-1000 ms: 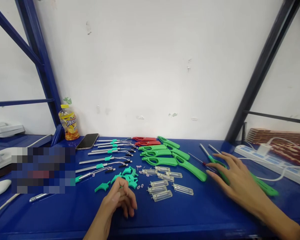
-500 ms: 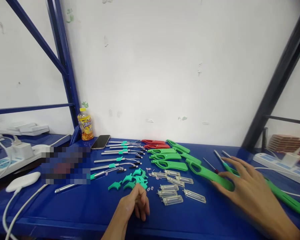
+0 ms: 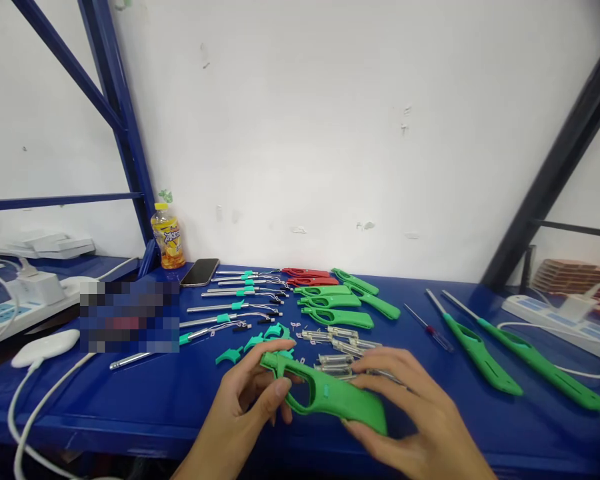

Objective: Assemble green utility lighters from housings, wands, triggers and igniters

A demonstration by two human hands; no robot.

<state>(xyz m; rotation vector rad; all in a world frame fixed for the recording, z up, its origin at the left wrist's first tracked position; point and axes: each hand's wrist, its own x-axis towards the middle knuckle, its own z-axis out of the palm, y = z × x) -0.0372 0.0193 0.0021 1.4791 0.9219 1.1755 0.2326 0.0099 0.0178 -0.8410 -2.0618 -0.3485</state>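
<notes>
A green lighter casing (image 3: pixel 340 399) with a finger loop is held between my two hands, low over the front of the table. My left hand (image 3: pixel 245 400) pinches its narrow end with thumb and fingers. Around the wide end, my right hand (image 3: pixel 415 413) is closed, thumb below and fingers above. Just behind them lie teal triggers (image 3: pixel 229 355) and several clear fuel tanks (image 3: pixel 336 360), partly covered by the hands. Metal lighter tubes (image 3: pixel 215 308) with wires are lined up at the left. Other green casings (image 3: pixel 340 317) and red casings (image 3: pixel 310 283) rest further back.
Two long green lighters (image 3: pixel 485 360) with metal tubes lie at the right, beside a screwdriver (image 3: pixel 437 338). Power strips (image 3: pixel 555 320) stand at both sides. A phone (image 3: pixel 200 272) and a drink bottle (image 3: pixel 169 240) are at the back left. White cables (image 3: pixel 50 407) cross the left edge.
My right hand has come from the right to the middle with the green lighter casing. My left hand, earlier curled near the triggers, has taken hold of its narrow end.
</notes>
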